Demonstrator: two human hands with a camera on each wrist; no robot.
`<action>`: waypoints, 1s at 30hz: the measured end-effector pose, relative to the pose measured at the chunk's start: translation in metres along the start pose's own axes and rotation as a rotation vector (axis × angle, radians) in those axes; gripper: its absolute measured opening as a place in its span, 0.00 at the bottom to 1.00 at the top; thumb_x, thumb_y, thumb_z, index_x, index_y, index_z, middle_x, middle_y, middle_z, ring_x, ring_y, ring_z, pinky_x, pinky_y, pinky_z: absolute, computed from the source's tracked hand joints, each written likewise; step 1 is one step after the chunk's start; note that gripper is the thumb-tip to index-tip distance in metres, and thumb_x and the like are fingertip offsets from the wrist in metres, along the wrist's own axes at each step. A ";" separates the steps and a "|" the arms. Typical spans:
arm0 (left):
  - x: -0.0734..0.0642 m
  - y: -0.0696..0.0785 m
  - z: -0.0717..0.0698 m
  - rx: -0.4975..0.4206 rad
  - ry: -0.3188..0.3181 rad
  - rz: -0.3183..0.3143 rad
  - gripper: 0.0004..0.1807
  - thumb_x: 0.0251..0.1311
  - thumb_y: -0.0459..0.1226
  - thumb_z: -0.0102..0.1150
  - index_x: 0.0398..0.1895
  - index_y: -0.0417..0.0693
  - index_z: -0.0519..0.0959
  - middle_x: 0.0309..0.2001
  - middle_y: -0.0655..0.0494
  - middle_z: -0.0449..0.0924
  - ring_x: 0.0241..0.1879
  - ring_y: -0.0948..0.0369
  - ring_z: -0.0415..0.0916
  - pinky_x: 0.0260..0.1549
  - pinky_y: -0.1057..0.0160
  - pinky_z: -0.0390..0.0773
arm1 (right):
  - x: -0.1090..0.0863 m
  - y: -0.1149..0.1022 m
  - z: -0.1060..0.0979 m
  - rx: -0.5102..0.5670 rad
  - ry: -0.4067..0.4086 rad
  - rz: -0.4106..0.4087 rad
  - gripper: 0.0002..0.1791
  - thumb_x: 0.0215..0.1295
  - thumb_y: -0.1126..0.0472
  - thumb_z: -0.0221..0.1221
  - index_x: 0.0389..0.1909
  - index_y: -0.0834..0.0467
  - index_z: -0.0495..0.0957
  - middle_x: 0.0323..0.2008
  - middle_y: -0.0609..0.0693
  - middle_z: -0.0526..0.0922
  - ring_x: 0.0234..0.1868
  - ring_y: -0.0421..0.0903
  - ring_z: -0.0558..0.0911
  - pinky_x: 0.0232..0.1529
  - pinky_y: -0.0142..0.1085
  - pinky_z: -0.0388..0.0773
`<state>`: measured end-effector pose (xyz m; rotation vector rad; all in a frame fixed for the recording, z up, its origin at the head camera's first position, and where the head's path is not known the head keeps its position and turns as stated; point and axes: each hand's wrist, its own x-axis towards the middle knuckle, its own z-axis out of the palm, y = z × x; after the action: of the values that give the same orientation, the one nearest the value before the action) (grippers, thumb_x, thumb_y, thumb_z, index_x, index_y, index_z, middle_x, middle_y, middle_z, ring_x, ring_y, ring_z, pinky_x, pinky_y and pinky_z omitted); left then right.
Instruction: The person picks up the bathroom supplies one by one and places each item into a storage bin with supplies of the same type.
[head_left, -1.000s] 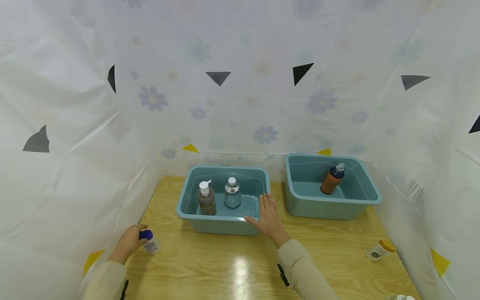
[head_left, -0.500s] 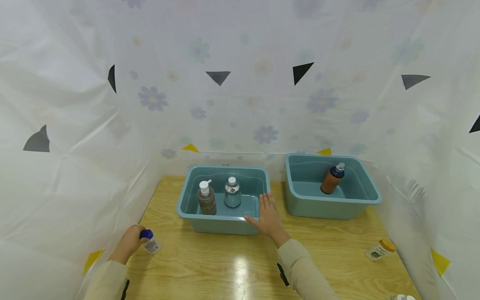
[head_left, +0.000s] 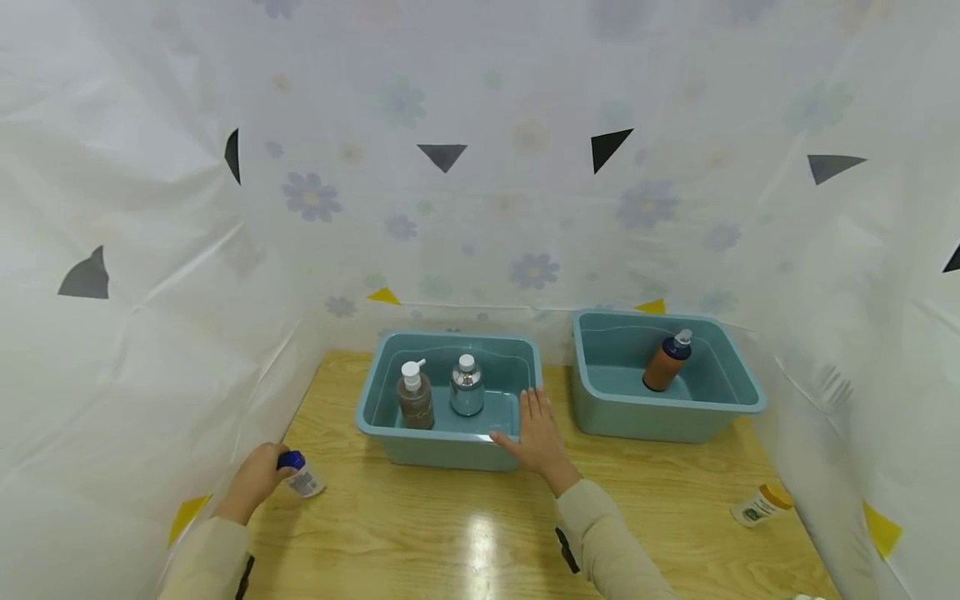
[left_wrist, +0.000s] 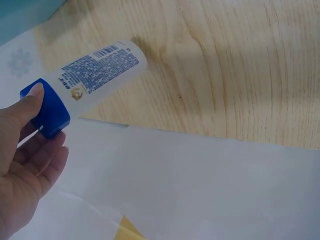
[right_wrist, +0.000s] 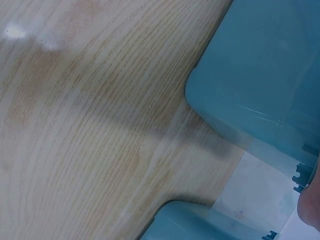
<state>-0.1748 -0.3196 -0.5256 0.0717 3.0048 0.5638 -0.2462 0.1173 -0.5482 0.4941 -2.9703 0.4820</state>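
My left hand (head_left: 255, 481) pinches the blue cap of a white bottle (head_left: 306, 481) near the table's left edge. In the left wrist view, the thumb lies on the cap and the fingers are beneath it; the bottle (left_wrist: 102, 75) is tilted, its printed back label showing. Whether its base touches the table I cannot tell. With fingers straight, my right hand (head_left: 538, 437) rests on the front right corner of the left teal bin (head_left: 450, 452). Inside that bin stand a brown pump bottle (head_left: 416, 406) and a clear, silver-shouldered bottle (head_left: 467, 392) with a white cap.
A second teal bin (head_left: 660, 419) stands at the back right, holding an orange-brown bottle (head_left: 663, 367) with a dark top. A white bottle with an orange cap (head_left: 761, 504) is by the table's right edge. Floral-patterned sheeting (head_left: 525, 208) walls in the wooden table (head_left: 405, 533).
My left hand has moved slightly up in the head view with the white bottle, which leans more now. The right hand stays on the bin. The head view has shifted a little.
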 end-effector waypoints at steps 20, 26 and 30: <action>0.010 0.009 -0.013 -0.085 0.012 0.013 0.19 0.55 0.30 0.59 0.44 0.19 0.72 0.39 0.28 0.76 0.40 0.38 0.76 0.40 0.45 0.77 | 0.001 -0.002 0.000 -0.009 -0.024 0.008 0.54 0.58 0.32 0.50 0.69 0.71 0.48 0.70 0.68 0.51 0.73 0.62 0.46 0.71 0.52 0.47; 0.017 0.016 -0.021 -0.085 0.059 0.077 0.17 0.54 0.30 0.61 0.41 0.20 0.74 0.36 0.31 0.77 0.37 0.40 0.77 0.37 0.47 0.78 | 0.000 -0.001 -0.003 -0.010 -0.030 0.009 0.54 0.57 0.32 0.50 0.68 0.72 0.48 0.69 0.69 0.51 0.73 0.62 0.46 0.71 0.52 0.45; 0.020 0.019 -0.029 -0.087 0.082 0.089 0.18 0.54 0.30 0.60 0.41 0.20 0.74 0.36 0.30 0.77 0.37 0.39 0.76 0.37 0.46 0.78 | 0.000 0.000 -0.002 -0.023 -0.030 0.009 0.54 0.57 0.32 0.50 0.69 0.72 0.49 0.70 0.69 0.51 0.73 0.62 0.46 0.72 0.52 0.44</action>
<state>-0.1967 -0.3112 -0.4931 0.1817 3.0636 0.7226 -0.2458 0.1176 -0.5462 0.4903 -3.0046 0.4453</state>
